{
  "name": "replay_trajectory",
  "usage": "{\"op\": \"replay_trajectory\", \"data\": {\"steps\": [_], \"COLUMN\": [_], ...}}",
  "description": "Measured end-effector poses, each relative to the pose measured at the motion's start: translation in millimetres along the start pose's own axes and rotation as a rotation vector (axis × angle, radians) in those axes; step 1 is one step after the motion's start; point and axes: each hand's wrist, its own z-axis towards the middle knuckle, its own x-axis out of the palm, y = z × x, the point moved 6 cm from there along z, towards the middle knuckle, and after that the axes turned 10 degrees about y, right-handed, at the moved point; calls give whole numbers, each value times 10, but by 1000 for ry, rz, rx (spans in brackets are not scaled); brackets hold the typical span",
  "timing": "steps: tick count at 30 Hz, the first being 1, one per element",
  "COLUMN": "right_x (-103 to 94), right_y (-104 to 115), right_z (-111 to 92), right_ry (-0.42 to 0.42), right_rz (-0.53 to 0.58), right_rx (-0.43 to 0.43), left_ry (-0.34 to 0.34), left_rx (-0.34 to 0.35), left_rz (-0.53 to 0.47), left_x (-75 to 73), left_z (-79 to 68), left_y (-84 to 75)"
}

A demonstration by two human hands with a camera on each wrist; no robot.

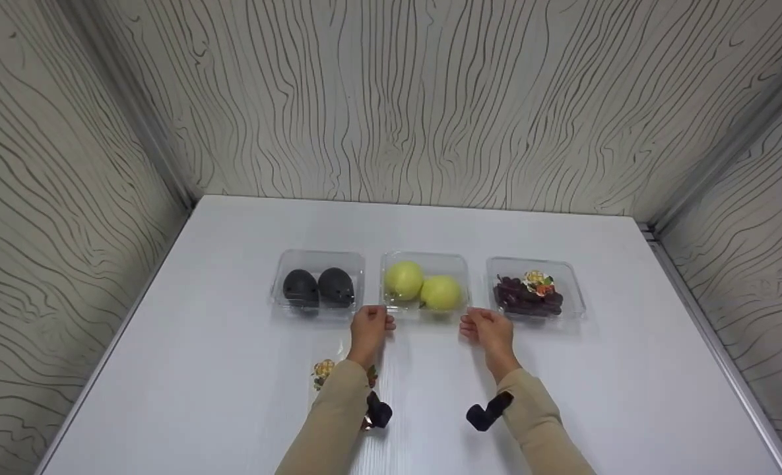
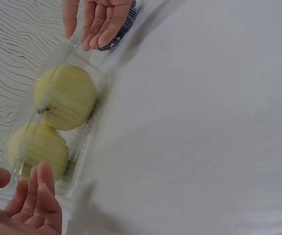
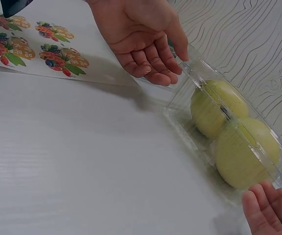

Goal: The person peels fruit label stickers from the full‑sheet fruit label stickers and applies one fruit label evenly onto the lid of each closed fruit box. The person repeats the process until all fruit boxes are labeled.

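A clear plastic clamshell box (image 1: 425,256) with two round yellow-green pears (image 1: 441,292) stands in the middle of the head view. At its near left corner is my left hand (image 1: 369,330), seen from the palm side in the right wrist view, thumb and loosely bent fingers apart by the lid's edge. My right hand (image 1: 488,328) is at the near right corner, its thumb and fingers likewise apart. In the left wrist view, the fingertips of my left hand (image 2: 31,205) overlap the box's end. Neither hand visibly grips the box.
To the left stands a clear box (image 1: 321,256) with two dark oval fruits. On the right, another box (image 1: 565,267) holds dark red grapes under a round fruit sticker (image 1: 538,282). A sheet of fruit stickers (image 3: 102,71) lies partly beneath my left forearm on the white table (image 1: 232,396).
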Motion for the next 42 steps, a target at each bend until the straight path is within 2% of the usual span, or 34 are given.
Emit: {"op": "replay_trajectory", "data": {"steps": [17,33,42], "right_x": [-15,-71,-117], "right_y": [-30,-122,-156], "right_z": [-54,-205,-299], "right_ry": [-1,11,11], "right_rz": [30,19,-3], "right_rx": [38,34,59], "left_ry": [27,99,173], "left_rx": [15,19,-2], "left_rz": [28,68,103], "left_x": [-9,-24,-42], "left_z": [-67,-219,-324], "left_y": [21,85,102]}}
